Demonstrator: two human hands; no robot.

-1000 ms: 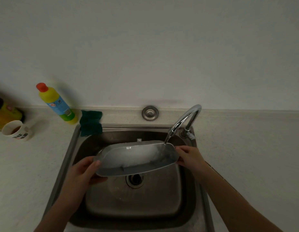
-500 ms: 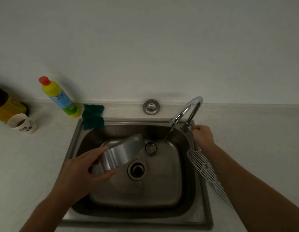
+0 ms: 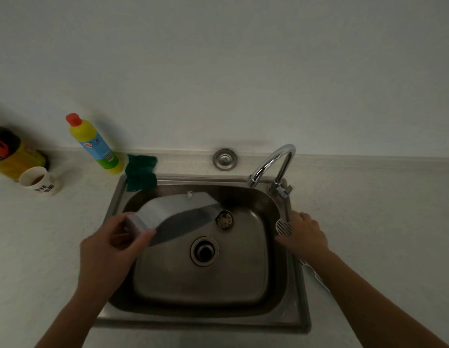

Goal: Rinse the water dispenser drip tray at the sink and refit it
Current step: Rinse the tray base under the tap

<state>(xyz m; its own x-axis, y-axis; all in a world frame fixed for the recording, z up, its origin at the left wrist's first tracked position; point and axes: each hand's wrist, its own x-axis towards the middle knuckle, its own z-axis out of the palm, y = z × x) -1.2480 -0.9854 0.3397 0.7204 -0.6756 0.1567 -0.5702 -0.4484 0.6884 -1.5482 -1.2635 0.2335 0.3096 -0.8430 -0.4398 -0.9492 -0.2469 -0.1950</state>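
The grey metal drip tray (image 3: 178, 217) is tilted on edge over the left half of the steel sink (image 3: 296, 295). My left hand (image 3: 110, 249) grips its near-left end. The tray's white slotted grille (image 3: 283, 226) lies along the sink's right rim. My right hand (image 3: 305, 237) is on the grille's far end, with that end between thumb and fingers; my arm hides most of the rest of it. The chrome faucet (image 3: 273, 164) arches over the back right corner, and I see no water coming from it.
A drain (image 3: 204, 251) and a small strainer (image 3: 224, 219) sit in the basin. A green cloth (image 3: 140, 172) hangs over the back left rim. On the left counter stand a yellow detergent bottle (image 3: 95, 144), a paper cup (image 3: 39, 180) and a yellow canister (image 3: 15, 156).
The tray left the running stream and tipped on edge in my left hand alone. My right hand went to the faucet base, then down onto the grille. The water stream is gone.
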